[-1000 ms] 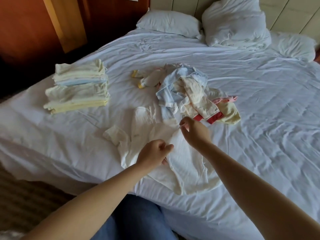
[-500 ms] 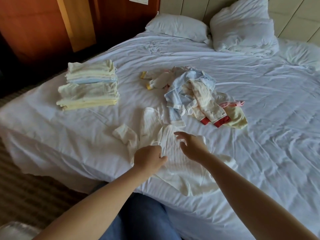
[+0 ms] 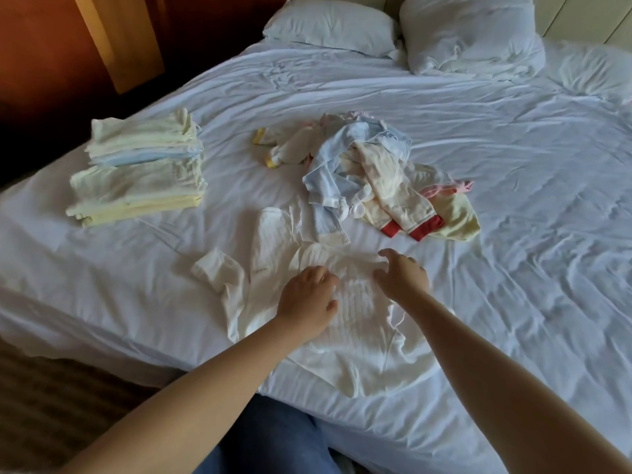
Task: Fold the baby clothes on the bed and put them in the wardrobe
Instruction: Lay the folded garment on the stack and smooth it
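CHANGE: right hand (image 3: pixel 405 278) dropped its neckline pinch, now released, splayed on white ribbed baby garment (image 3: pixel 359 336) flat on white-sheeted bed (image 3: pixel 513 285) | left hand (image 3: pixel 307 302) curled, grip unclear | likely smoothing before folding

Folded stack (image 3: pixel 140 169) left on bed (image 3: pixel 513 200); loose heap (image 3: pixel 362 176) centre; garment (image 3: pixel 362 350) before it.
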Demonstrator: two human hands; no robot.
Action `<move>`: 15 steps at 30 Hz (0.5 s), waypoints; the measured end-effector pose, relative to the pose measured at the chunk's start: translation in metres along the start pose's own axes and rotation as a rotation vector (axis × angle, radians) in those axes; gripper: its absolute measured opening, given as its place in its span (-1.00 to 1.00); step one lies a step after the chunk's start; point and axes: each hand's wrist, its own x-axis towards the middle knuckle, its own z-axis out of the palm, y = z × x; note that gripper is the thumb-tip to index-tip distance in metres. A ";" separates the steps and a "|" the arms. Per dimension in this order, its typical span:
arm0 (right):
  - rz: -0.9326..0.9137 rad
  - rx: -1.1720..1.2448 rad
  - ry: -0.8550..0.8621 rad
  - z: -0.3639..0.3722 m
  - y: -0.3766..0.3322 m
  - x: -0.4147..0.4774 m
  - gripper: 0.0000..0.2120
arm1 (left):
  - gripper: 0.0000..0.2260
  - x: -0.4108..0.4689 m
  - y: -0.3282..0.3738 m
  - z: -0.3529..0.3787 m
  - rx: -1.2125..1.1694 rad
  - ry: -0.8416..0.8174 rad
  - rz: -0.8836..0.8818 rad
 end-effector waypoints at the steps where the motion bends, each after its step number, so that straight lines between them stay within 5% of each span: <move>1: 0.011 0.056 0.022 0.002 0.001 0.001 -0.58 | -0.65 0.002 0.000 0.002 0.016 0.003 0.002; 6: 0.021 0.115 0.195 -0.001 0.016 0.008 -0.59 | -0.53 0.017 0.011 0.010 0.043 -0.060 -0.038; 11: 0.051 0.133 0.137 0.011 0.025 0.012 -0.58 | -0.28 0.021 0.014 0.031 0.176 -0.228 -0.065; 15: -0.030 0.153 0.056 0.008 0.032 0.001 -0.53 | -0.32 0.022 0.010 0.029 0.165 -0.275 -0.059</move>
